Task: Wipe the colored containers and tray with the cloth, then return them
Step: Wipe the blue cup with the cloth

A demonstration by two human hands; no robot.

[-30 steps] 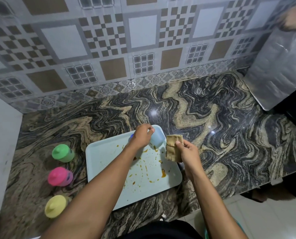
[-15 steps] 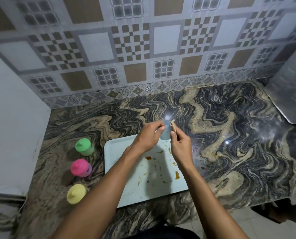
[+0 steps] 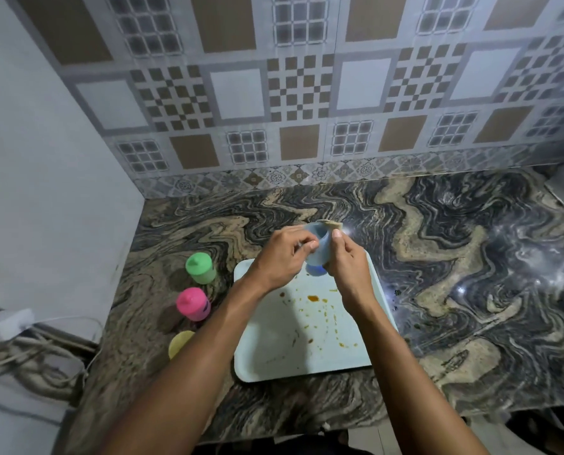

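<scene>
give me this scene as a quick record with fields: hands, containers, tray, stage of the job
left hand: holds the blue container up over the tray's far edge
right hand: presses the cloth against the blue container
tray: flat on the counter, orange stains on it
green container: on the counter, left of the tray
pink container: nearer than the green one
yellow container: nearest, partly behind the left forearm
stage: wiping the blue container; tray not yet wiped
</scene>
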